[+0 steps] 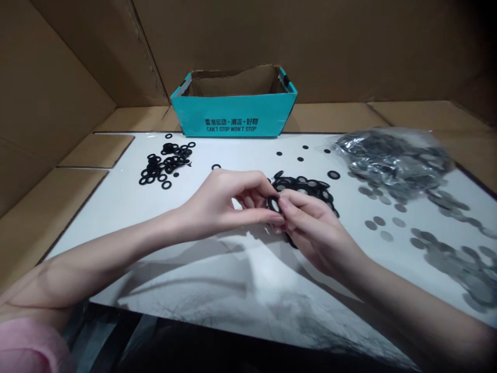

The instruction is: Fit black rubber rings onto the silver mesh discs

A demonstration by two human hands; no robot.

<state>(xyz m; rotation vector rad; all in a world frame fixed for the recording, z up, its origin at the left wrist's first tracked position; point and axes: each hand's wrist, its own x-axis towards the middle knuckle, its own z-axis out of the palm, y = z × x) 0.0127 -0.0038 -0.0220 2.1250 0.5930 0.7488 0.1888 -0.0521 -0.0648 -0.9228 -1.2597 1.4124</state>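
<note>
Between my two hands, above the middle of the white table, is a black rubber ring (271, 202) with a pale centre. My left hand (236, 199) pinches it between thumb and forefinger from the left. From the right, my right hand (310, 220) grips the same ring with its thumb and fingers. Just behind the hands lies a heap of black rings (306, 184) with grey discs in them, partly covered by my right hand. Plain black rings (166, 160) lie in a loose pile at the left.
A turquoise box (235, 111) stands at the back. On the right are a clear plastic bag (392, 158) of grey discs and loose grey discs (454, 259) spread over the table (217, 280). Small black discs (300, 159) lie behind the heap. Cardboard walls (330, 46) surround the table.
</note>
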